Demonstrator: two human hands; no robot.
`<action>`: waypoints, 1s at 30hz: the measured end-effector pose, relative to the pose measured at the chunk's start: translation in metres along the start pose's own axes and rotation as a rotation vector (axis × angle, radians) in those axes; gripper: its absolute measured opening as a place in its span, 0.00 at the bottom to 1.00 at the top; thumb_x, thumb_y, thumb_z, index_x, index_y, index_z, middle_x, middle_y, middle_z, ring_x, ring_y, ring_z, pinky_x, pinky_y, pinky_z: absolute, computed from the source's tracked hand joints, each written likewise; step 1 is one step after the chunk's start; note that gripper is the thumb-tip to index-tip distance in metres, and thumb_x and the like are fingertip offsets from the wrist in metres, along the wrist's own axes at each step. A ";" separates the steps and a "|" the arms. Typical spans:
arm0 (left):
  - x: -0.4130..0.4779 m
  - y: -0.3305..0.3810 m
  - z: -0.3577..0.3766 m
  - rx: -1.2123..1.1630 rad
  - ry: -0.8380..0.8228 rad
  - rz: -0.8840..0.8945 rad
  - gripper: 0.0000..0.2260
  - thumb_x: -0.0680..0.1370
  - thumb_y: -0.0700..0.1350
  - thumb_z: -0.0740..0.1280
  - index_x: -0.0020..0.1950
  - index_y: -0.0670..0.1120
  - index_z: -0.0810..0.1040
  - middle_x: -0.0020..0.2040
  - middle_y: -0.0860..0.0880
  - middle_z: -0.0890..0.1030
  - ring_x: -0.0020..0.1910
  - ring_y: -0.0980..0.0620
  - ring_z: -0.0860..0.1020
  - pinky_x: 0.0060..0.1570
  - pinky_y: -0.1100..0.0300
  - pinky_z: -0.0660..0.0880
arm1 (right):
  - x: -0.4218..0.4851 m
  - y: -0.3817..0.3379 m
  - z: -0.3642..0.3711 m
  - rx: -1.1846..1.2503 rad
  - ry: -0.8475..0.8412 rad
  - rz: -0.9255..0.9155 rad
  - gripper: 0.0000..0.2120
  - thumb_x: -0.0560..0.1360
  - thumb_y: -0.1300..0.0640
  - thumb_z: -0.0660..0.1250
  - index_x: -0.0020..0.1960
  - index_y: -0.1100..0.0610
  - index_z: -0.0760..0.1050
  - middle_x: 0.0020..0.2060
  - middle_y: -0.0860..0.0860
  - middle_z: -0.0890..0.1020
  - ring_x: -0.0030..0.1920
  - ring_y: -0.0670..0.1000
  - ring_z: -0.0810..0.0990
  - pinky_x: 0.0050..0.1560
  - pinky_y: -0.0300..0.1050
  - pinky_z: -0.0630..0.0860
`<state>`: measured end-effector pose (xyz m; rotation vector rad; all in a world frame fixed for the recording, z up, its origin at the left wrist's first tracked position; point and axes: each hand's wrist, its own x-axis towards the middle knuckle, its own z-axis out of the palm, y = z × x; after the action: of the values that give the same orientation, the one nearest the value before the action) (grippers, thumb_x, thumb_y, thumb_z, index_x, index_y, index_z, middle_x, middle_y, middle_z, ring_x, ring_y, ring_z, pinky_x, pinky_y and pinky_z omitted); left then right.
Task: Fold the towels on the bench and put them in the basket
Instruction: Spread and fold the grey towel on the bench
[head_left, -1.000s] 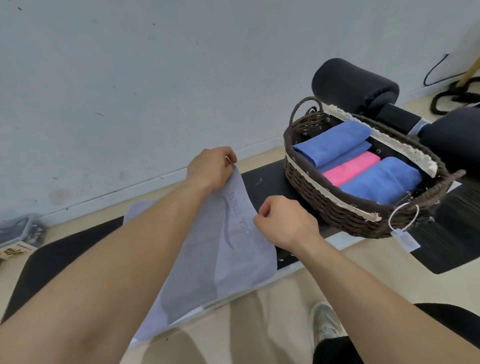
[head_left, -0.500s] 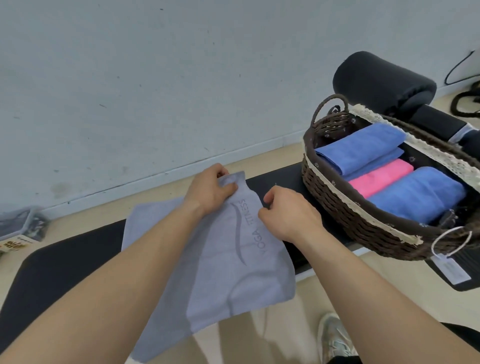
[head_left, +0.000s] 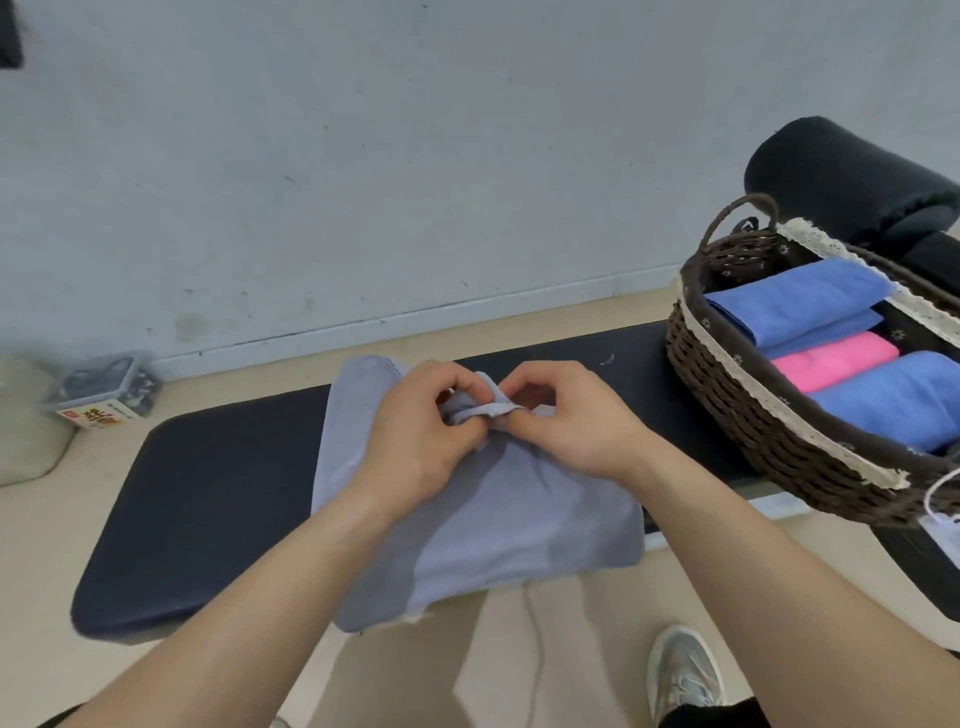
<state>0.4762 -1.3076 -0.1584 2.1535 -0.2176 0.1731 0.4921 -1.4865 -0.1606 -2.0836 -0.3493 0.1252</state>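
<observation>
on the dark padded bench, to the left of the basket, a grey-blue towel is lying partly folded, with its near edge hanging a little over the bench's front side. the person's left hand and right hand are meeting at the towel's far edge. each is pinching a bunched bit of cloth between the thumb and curled fingers, and the two grips are almost touching. the hands are covering much of the cloth, so it is not clear whether they are joining two corners or gathering one edge.

to the right, the wicker basket is sitting on the same bench, apart from the hands. it is already holding three folded towels side by side: a far blue towel, a pink towel in the middle and a near blue towel.

judging from this, the task is nearing its end. three towels are packed and the grey-blue one is mid-fold. no other loose towel is showing on the bench, though the basket is hiding the bench's right end. what is remaining is finishing the fold, flattening it and carrying it over to the basket. how much room is waiting there cannot be told.
</observation>
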 end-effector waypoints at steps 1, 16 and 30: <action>0.000 0.002 -0.002 -0.023 0.022 0.000 0.10 0.71 0.38 0.74 0.42 0.54 0.82 0.46 0.55 0.82 0.46 0.60 0.78 0.42 0.70 0.71 | -0.001 -0.004 0.001 0.044 0.018 -0.002 0.06 0.72 0.47 0.75 0.45 0.48 0.82 0.41 0.45 0.85 0.44 0.48 0.83 0.50 0.47 0.80; 0.000 0.007 -0.005 -0.265 0.159 -0.019 0.04 0.77 0.41 0.73 0.49 0.50 0.83 0.47 0.57 0.85 0.50 0.61 0.82 0.51 0.64 0.77 | 0.001 -0.007 -0.005 0.347 0.099 -0.059 0.03 0.74 0.60 0.74 0.47 0.56 0.81 0.41 0.49 0.84 0.38 0.51 0.80 0.43 0.46 0.76; -0.002 0.021 0.000 -0.251 0.130 0.031 0.08 0.79 0.42 0.70 0.53 0.52 0.74 0.45 0.59 0.86 0.48 0.65 0.82 0.43 0.74 0.69 | -0.003 -0.013 -0.008 0.422 0.151 -0.096 0.10 0.72 0.62 0.76 0.50 0.60 0.77 0.47 0.56 0.83 0.40 0.51 0.83 0.46 0.45 0.79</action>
<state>0.4697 -1.3189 -0.1421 1.8830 -0.1875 0.2879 0.4882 -1.4875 -0.1454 -1.6454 -0.3005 -0.0165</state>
